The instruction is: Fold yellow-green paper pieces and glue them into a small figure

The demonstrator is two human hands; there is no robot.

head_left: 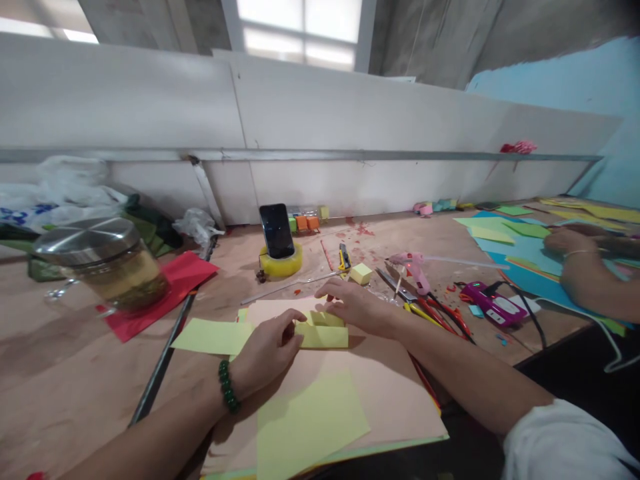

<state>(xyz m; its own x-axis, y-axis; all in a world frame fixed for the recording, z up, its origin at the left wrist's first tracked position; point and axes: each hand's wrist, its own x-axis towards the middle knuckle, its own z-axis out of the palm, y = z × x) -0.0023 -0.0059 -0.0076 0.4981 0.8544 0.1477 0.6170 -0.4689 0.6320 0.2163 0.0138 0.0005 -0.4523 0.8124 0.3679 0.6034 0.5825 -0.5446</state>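
Observation:
A folded piece of pale yellow paper lies on a stack of pinkish paper sheets in front of me. My left hand, with a green bead bracelet at the wrist, has its curled thumb and fingers on the paper's left end. Bent over the far right part of the same piece are the fingers of my right hand. A yellow strip sticks out left of my left hand, and a larger yellow sheet lies nearer to me. Just beyond my right hand sits a small yellow paper cube.
Right of my hands lie a pink glue gun, red-handled pliers and a purple power strip. A phone leans in a yellow tape roll. At left stands a glass jar. Another person's hand works at right.

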